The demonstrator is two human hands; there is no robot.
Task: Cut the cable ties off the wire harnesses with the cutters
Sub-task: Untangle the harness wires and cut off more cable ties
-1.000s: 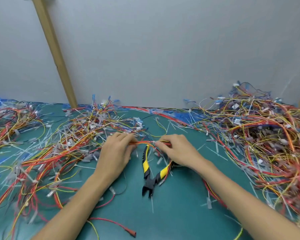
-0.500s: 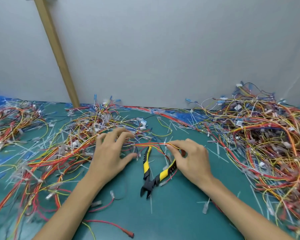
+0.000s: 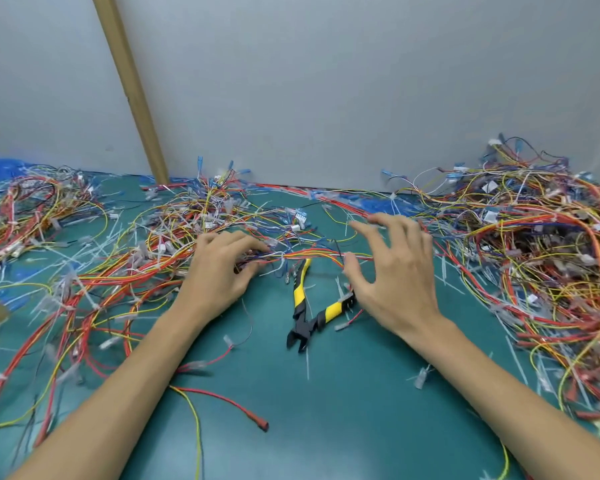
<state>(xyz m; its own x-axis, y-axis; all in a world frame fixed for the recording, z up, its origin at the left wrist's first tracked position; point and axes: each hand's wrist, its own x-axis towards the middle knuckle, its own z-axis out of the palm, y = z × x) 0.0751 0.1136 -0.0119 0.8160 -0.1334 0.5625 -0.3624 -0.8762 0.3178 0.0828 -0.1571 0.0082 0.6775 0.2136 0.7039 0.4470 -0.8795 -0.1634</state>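
A wire harness point(image 3: 312, 253) of red, orange and yellow wires runs across the green mat point(image 3: 343, 410) between my hands. My left hand point(image 3: 219, 278) grips its left end, with the fingers over the bundle and the thumb below. My right hand point(image 3: 395, 282) hovers at the harness's right end with fingers spread and holds nothing; its thumb tip is close to the wires. The cutters point(image 3: 303, 308), with yellow-and-black handles, lie on the mat just in front of the harness, jaws pointing toward me. Neither hand touches them.
A high tangle of harnesses point(image 3: 534, 258) fills the right side, and a flatter spread point(image 3: 84, 258) covers the left. Cut tie scraps point(image 3: 420, 375) litter the mat. A loose red wire point(image 3: 222, 398) lies near me. A wooden strip point(image 3: 129, 91) leans on the grey wall.
My right hand has let go of the harness, opened its fingers wide and shifted right. My left hand has curled its fingers round the bundle. The cutters have not moved.
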